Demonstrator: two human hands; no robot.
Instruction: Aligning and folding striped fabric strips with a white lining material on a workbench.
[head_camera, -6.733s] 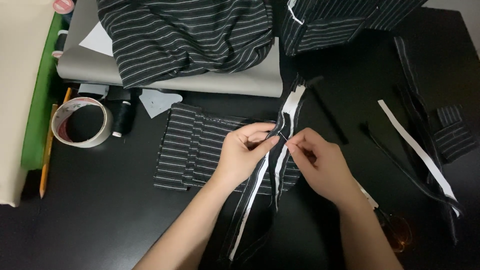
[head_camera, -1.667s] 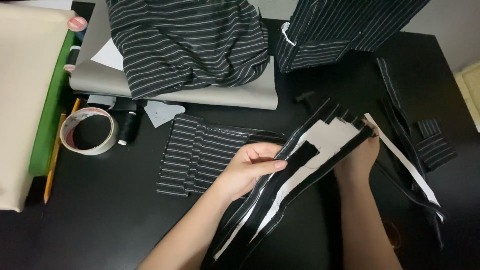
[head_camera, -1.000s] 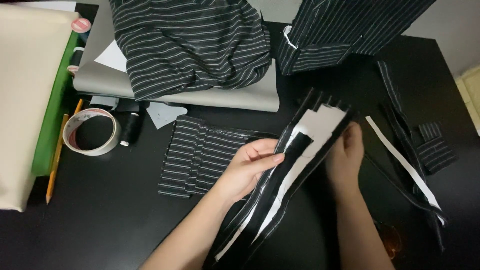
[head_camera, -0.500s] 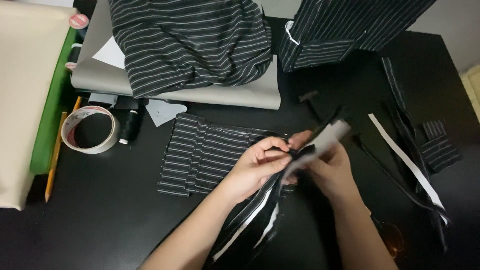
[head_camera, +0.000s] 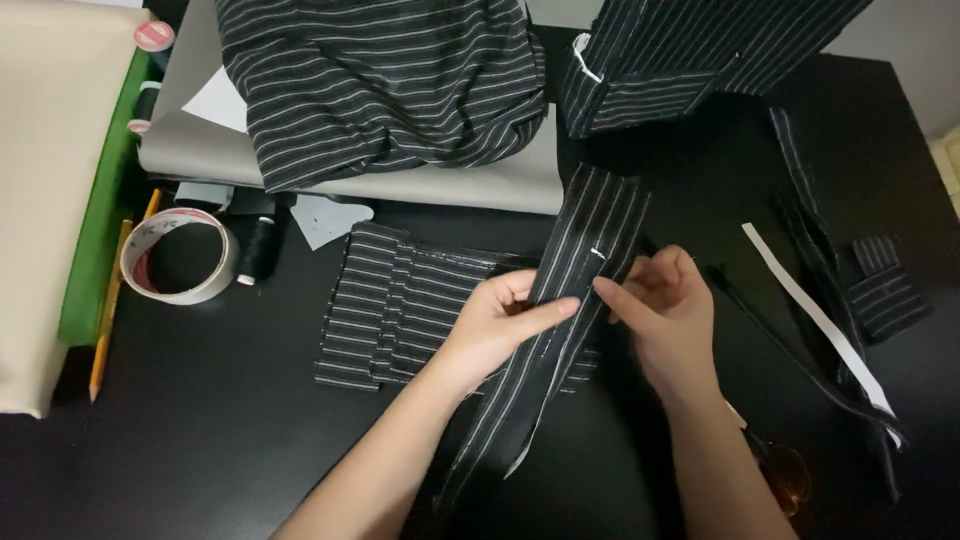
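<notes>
On the black worktable (head_camera: 200, 450), the long striped fabric strip (head_camera: 575, 270), half a second ago bunched with its white backing showing, now lies stripe-side up. Both the left hand (head_camera: 495, 325) and right hand (head_camera: 665, 305) pinch its edges at mid-length, so the turning looks finished.

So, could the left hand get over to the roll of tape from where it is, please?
Probably yes: the left hand pinches the striped strip, and only flat folded striped fabric lies between it and the tape roll.
</notes>
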